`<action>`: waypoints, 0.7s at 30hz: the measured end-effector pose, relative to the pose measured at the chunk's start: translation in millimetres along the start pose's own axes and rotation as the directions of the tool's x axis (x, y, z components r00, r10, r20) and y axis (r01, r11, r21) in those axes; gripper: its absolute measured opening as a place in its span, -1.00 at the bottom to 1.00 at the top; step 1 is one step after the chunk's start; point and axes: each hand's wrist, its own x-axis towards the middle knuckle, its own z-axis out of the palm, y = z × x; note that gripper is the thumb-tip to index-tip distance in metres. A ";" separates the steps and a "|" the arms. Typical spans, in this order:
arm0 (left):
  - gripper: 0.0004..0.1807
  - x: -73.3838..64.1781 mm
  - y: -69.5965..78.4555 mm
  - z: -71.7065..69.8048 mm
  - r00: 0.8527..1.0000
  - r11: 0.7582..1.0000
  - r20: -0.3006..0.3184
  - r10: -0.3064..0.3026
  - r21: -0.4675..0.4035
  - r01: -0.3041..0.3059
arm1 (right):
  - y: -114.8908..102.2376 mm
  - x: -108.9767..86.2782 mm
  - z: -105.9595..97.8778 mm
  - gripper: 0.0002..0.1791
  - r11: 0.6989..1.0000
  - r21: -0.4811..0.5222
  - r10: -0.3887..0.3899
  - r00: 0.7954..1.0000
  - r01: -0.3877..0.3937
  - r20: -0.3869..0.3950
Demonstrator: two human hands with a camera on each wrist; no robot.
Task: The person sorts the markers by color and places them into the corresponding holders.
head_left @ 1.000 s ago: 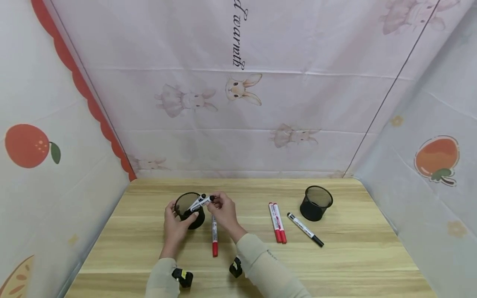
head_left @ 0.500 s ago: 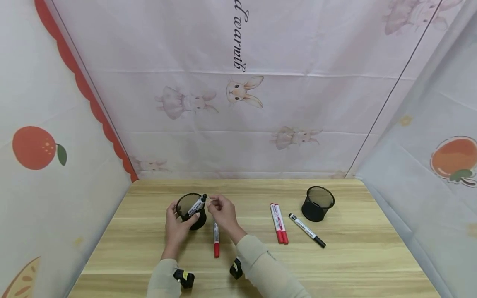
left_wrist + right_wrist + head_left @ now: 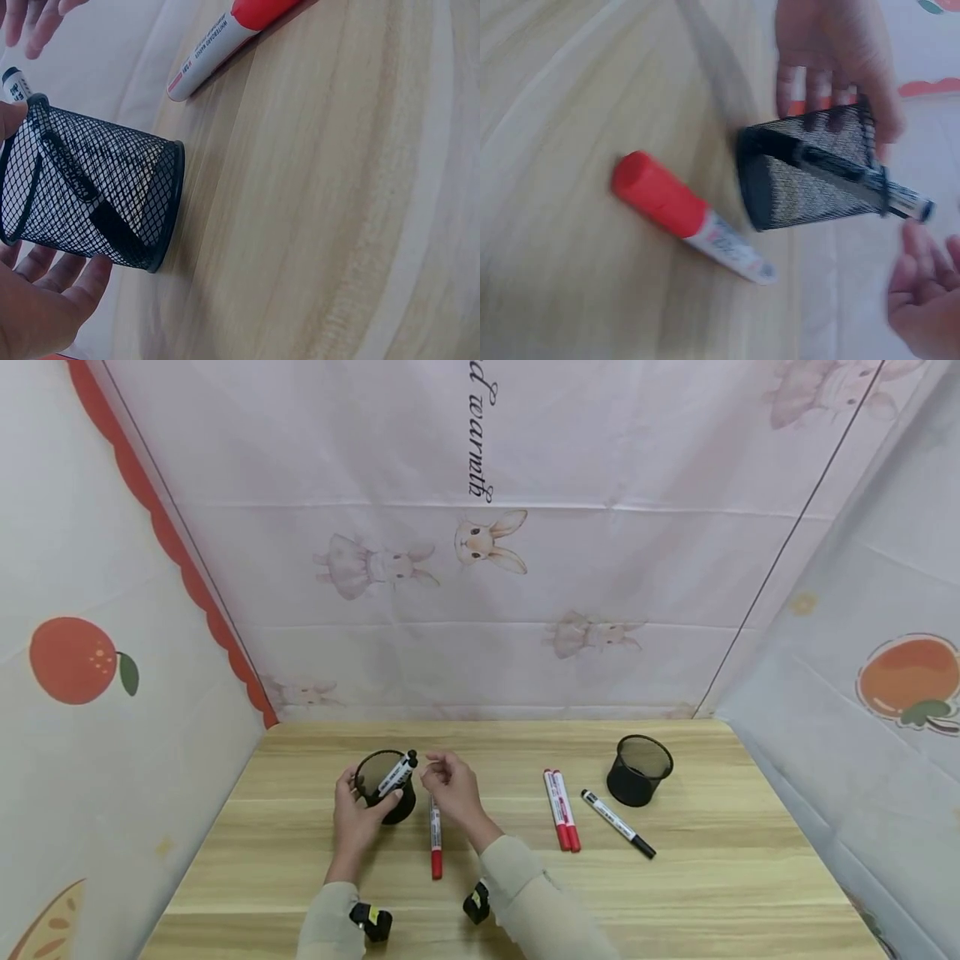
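Observation:
My left hand grips a black mesh pen cup around its side, thumb at the rim. Inside it, two black whiteboard markers lean close together, their ends poking out over the rim toward the right. Just right of the cup is my right hand, its fingers loosely bent and holding nothing. In the right wrist view its fingertips are close below the protruding marker end. A red whiteboard marker lies on the table beneath and beside the right hand.
On the right side of the wooden table stands a second mesh pen cup. Two red markers lie side by side left of it, with a black marker in front. Printed cloth walls surround the table.
My right hand has let go of a black marker, which dropped deeper into the cup beside the other one. The right hand has drawn slightly away to the right; the left keeps its grip.

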 end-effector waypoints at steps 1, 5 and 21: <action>-0.06 -0.4 0.1 0.1 1.000 1.000 -0.002 -0.001 0.000 0.001 | 2.9 0.2 -0.7 -0.67 1.000 -0.024 0.017 0.999 -0.016 0.028; -0.07 -1.6 0.3 0.3 1.000 1.000 -0.001 -0.007 0.007 0.007 | 9.7 0.5 -5.9 -0.54 0.988 -0.145 0.076 0.986 -0.054 0.149; -0.04 0.5 5.5 -2.1 0.999 1.000 0.018 -0.026 0.015 0.026 | -18.4 2.0 -26.2 -0.54 0.750 -0.638 0.195 0.864 0.174 0.465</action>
